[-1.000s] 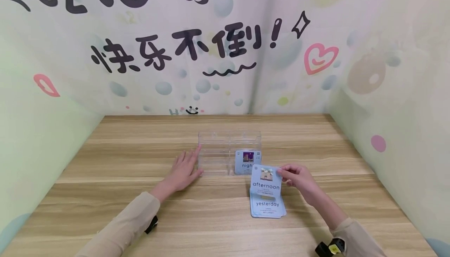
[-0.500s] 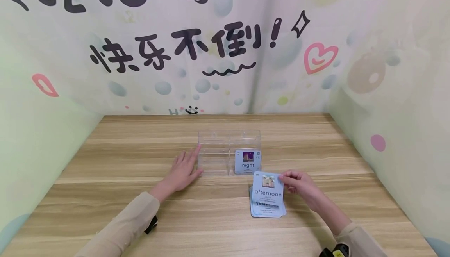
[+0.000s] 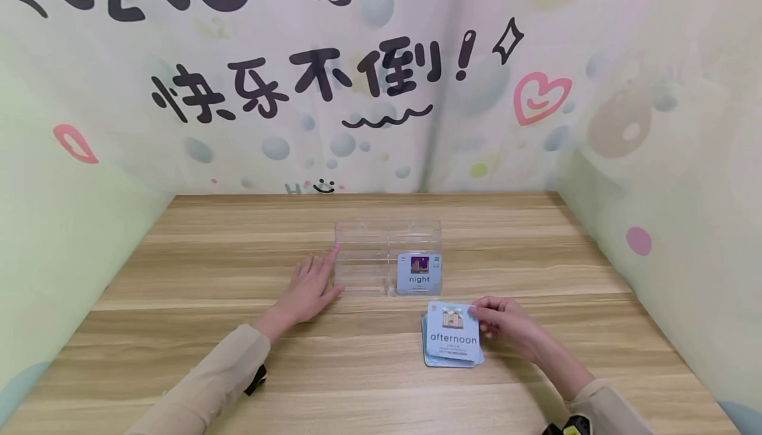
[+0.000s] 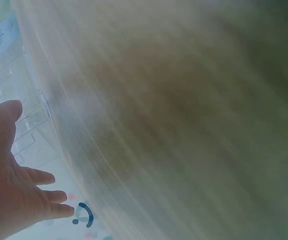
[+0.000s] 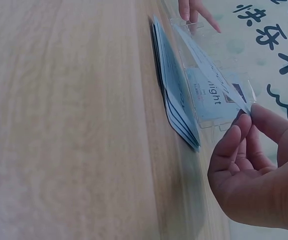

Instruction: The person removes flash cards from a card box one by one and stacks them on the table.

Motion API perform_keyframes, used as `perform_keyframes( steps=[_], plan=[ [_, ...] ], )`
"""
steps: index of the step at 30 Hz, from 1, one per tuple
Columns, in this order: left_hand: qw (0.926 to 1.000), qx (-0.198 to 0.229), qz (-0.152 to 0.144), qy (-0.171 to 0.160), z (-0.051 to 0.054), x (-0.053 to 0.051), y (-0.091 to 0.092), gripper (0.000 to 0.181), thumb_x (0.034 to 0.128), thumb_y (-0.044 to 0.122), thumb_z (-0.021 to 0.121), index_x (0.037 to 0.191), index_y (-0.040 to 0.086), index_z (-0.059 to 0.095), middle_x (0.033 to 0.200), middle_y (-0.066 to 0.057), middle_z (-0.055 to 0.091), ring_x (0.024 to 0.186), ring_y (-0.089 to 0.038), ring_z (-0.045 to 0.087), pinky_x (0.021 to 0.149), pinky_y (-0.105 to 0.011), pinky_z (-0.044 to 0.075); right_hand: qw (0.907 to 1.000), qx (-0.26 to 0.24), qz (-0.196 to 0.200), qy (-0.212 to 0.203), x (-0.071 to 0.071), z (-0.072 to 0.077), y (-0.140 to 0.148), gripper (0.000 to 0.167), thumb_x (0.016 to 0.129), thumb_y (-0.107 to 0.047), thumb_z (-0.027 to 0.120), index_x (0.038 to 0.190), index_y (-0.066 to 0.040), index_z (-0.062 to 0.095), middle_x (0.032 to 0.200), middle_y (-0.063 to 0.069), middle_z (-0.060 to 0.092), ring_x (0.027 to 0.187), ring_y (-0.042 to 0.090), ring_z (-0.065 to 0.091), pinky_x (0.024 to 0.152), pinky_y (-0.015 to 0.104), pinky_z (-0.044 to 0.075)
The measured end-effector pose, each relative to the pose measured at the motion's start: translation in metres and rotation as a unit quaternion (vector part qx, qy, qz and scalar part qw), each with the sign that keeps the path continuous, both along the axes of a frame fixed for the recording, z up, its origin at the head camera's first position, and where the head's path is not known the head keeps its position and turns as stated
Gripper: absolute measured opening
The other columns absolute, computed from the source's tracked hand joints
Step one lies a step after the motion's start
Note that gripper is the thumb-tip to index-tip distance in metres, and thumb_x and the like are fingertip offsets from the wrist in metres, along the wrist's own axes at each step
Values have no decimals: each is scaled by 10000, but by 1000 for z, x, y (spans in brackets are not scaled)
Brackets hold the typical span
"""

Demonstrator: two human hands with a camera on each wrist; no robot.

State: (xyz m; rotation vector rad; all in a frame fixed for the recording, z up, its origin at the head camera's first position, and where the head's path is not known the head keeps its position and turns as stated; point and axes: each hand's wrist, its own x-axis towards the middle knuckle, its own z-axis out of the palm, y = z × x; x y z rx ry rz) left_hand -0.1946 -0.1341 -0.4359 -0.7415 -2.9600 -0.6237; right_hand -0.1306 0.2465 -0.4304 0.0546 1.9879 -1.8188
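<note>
Between thumb and fingers, my right hand (image 3: 508, 324) pinches the upper right corner of a light blue "afternoon" card (image 3: 454, 329). In the right wrist view this card (image 5: 208, 65) tilts above a small stack of blue cards (image 5: 171, 85), apart from it at the pinched side. A clear plastic rack (image 3: 362, 270) with compartments stands behind. Its lower right compartment holds a "night" card (image 3: 419, 273). My left hand (image 3: 305, 293) has its fingers spread at the rack's left side, with the forefinger and thumb tips against or very near it.
The wooden table (image 3: 333, 382) runs back to a printed cloth wall (image 3: 256, 151) with black lettering. Pale cloth sides rise left and right. A dark device (image 3: 256, 379) is strapped at the left wrist, another (image 3: 574, 426) at the right.
My right hand has drawn the "afternoon" card down and toward me, away from the "night" card and over the stack, covering the "yesterday" card. The left hand has stayed in place.
</note>
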Motion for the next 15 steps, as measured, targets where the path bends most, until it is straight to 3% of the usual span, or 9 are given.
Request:
perform_keyframes(
  steps=[15],
  plan=[
    [10000,38,-10,-3,2,1,0,762,923,350,505,1468,157,8,1405,-305,263,1274,-528,181,999,-659,141,9995,251,205,53,-4,-6,2,160,845,-212,627,887,-58,614,716,-40,577,611,59,472,538,175,408]
  ],
)
